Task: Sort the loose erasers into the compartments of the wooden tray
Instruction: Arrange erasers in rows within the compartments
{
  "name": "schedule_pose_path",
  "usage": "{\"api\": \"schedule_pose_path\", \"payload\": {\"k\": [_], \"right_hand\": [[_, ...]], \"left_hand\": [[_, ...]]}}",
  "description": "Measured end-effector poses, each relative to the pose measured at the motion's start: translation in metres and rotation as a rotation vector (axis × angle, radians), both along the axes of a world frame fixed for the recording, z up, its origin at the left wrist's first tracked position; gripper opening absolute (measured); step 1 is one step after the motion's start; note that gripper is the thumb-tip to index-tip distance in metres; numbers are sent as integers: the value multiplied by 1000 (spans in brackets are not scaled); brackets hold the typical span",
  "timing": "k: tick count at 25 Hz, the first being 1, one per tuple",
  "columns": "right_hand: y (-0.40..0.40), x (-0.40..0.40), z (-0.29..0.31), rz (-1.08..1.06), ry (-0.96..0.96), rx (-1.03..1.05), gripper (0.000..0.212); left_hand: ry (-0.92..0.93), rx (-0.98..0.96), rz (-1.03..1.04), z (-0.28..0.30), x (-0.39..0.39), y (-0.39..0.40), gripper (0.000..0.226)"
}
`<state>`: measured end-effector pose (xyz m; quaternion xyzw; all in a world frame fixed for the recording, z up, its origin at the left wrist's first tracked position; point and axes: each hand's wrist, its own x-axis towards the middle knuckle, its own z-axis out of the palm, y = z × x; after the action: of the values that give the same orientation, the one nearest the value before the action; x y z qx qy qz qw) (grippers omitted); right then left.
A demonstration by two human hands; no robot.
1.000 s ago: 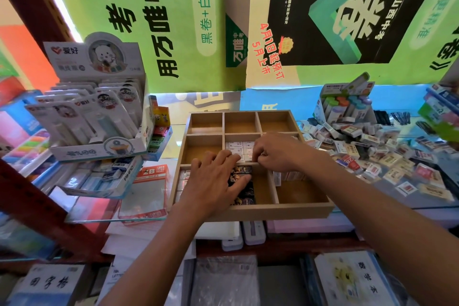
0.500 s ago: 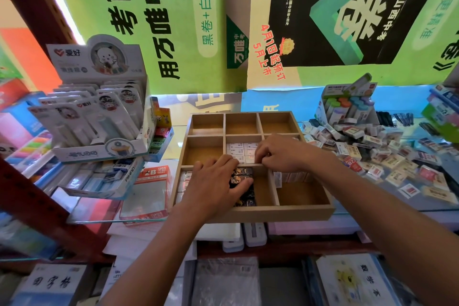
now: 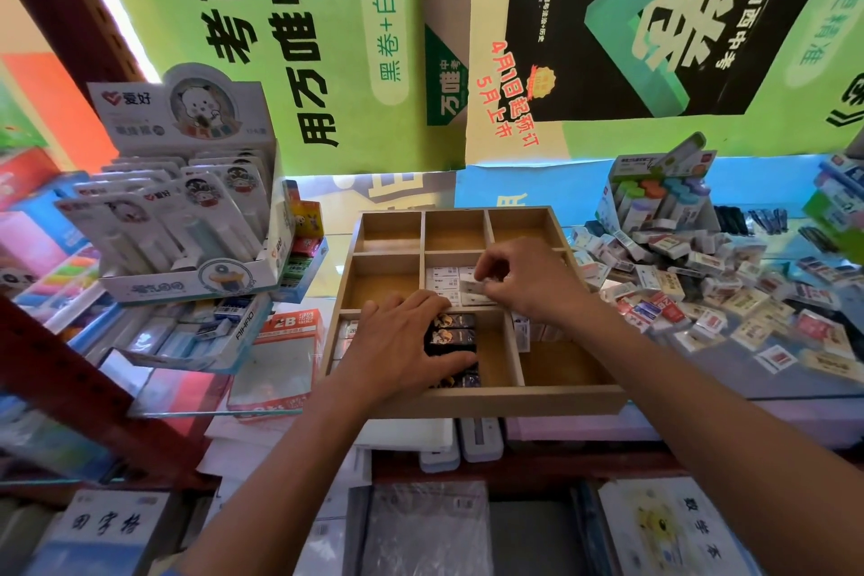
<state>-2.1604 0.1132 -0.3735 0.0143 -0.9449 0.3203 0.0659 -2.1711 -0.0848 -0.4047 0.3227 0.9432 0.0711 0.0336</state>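
My right hand [image 3: 528, 281] pinches a white paper-wrapped eraser [image 3: 474, 288] mid-frame over the wooden compartment tray [image 3: 491, 402]; my left hand [image 3: 402, 341] lies flat; a careless release could scatter the seated row.

We read "2B" on the red-and-white box [image 3: 280, 360] left of the wooden tray, "AIHAO" on the display carton's [image 3: 196, 332] front edge, "爱好" on the panda display card [image 3: 182, 108], and "4月1日起预订 5月上市" in red on the poster [image 3: 654, 37] above.

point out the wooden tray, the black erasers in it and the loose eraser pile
wooden tray [image 3: 495, 401]: head view, bare front wall.
black erasers [image 3: 452, 336]: head view, top of the stack beside the left hand.
loose eraser pile [image 3: 729, 295]: head view, middle of the heap right of the tray.
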Motion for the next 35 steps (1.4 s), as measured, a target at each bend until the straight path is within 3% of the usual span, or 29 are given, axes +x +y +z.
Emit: {"api": "schedule_pose_path", "payload": {"k": [3,7,15,24,26,29,31,35], "right_hand": [[0,6,10,-128,56,-252,7],[17,29,18,-239,-72,-588,13],[11,49,8,-196,-86,-556,10],[10,48,4,-204,-72,-597,12],[12,50,3,-210,-72,-597,11],[12,46,5,-166,-89,-611,7],[7,36,5,-120,-70,-512,8],[-13,12,5,55,-70,42,9]], "left_hand": [[-13,15,-18,5,0,-3,69],[-85,-6,-45,14,3,-17,67],[-31,-155,-11,28,21,-11,79],[-25,-135,3,25,11,2,73],[24,-67,54,13,27,-7,72],[104,217,202,-4,49,-18,69],[153,215,216,-9,54,-25,67],[192,85,129,-4,47,-26,67]]}}
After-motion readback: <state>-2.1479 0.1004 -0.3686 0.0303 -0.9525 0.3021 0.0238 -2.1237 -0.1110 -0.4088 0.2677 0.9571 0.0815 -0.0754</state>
